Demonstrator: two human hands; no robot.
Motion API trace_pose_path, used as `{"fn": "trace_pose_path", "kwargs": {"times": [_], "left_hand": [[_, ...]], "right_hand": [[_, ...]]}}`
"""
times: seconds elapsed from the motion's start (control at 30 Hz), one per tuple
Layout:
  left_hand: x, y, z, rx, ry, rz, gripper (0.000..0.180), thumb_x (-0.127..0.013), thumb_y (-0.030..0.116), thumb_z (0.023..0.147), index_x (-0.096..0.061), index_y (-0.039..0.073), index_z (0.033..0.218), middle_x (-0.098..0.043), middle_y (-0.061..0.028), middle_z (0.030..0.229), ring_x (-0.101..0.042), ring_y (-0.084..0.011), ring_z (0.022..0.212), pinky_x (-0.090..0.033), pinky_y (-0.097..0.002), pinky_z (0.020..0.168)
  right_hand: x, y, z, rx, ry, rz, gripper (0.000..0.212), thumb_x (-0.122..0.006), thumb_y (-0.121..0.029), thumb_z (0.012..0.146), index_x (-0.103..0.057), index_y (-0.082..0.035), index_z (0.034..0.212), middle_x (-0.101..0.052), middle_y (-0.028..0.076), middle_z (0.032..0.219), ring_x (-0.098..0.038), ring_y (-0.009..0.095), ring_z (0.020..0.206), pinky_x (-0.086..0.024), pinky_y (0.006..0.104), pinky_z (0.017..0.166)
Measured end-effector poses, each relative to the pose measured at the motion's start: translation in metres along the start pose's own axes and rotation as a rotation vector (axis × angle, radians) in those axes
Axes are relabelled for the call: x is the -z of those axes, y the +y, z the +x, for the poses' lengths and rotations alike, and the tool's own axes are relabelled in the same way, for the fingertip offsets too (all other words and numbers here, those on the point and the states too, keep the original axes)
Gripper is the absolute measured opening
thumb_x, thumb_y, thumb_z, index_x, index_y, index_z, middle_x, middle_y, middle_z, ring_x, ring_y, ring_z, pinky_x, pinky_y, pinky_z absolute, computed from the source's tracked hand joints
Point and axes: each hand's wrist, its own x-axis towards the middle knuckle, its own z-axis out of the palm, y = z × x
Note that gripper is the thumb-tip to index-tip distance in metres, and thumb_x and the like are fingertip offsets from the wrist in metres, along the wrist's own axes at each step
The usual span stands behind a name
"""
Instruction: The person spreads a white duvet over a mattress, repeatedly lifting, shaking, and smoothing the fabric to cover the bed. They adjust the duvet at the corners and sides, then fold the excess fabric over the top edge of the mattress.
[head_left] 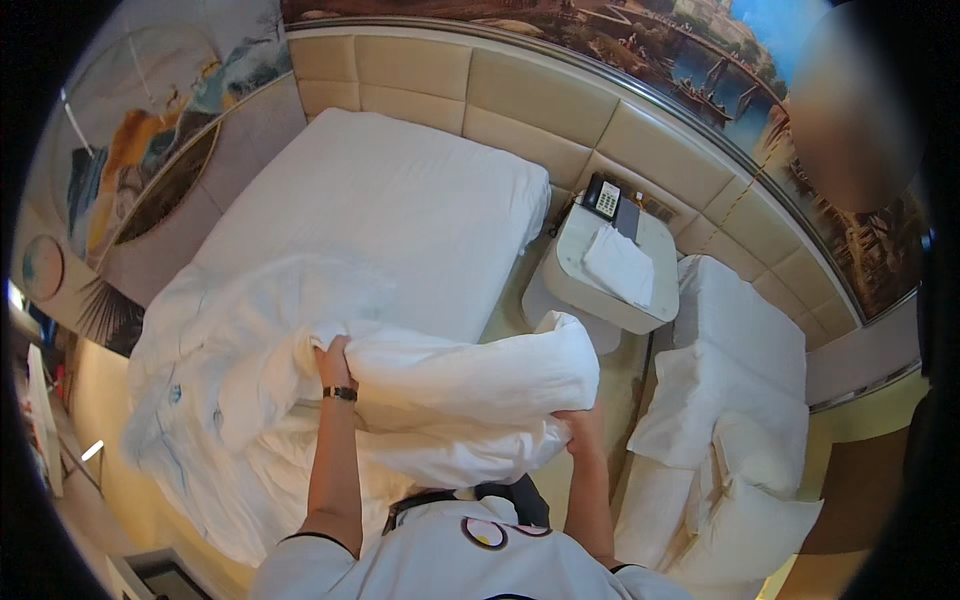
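Note:
Between my two hands a white duvet [470, 375] is bunched and lifted over the near part of the bed. My left hand [336, 362], with a dark watch on its wrist, grips the duvet's edge. Further right, my right hand [578, 428] is closed on the duvet's other end, its fingers partly hidden by the cloth. The rest of the duvet lies rumpled over the bed's near left side and hangs toward the floor. Beyond it, the bed [400, 190] is covered by a smooth white sheet.
Right of the bed stands a rounded white nightstand [570, 255] with a dark telephone [602, 197] and folded white cloths [618, 265]. A second bed [740, 330] with white bedding and pillows [750, 530] is at the right. A padded beige headboard [540, 90] lines the wall.

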Motion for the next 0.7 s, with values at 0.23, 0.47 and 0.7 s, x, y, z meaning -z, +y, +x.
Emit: {"fn": "trace_pose_path", "kwargs": {"times": [0.23,0.47,0.7], "left_hand": [[-0.115,-0.018,0.029,-0.172,0.001,-0.115,0.056,-0.064,0.0,0.071,-0.043,0.006,0.123,-0.054,-0.0088,0.109,-0.055,-0.0251,0.098,-0.048,-0.0382,0.081],[-0.223,0.016,0.07,-0.377,0.037,-0.099,0.049,-0.06,-0.003,0.074,-0.044,0.005,0.12,-0.054,-0.0111,0.113,-0.056,-0.0277,0.099,-0.05,-0.0423,0.083],[-0.317,0.027,0.127,-0.402,-0.021,-0.007,0.047,-0.063,0.0,0.076,-0.045,0.003,0.12,-0.054,-0.0113,0.114,-0.053,-0.0265,0.105,-0.046,-0.0413,0.089]], "right_hand": [[-0.009,-0.036,0.174,-0.03,-0.016,0.021,0.044,-0.073,0.004,0.056,-0.065,0.005,0.1,-0.067,0.01,0.093,-0.063,0.021,0.081,-0.05,0.0346,0.069],[-0.045,-0.074,0.32,0.039,-0.168,-0.108,0.055,-0.08,-0.007,0.058,-0.061,0.004,0.109,-0.066,0.012,0.107,-0.061,0.02,0.094,-0.048,0.0316,0.081],[-0.091,-0.094,0.428,0.128,-0.084,-0.083,0.047,-0.08,-0.014,0.061,-0.063,0.007,0.099,-0.068,0.019,0.096,-0.065,0.025,0.088,-0.05,0.0336,0.078]]}}
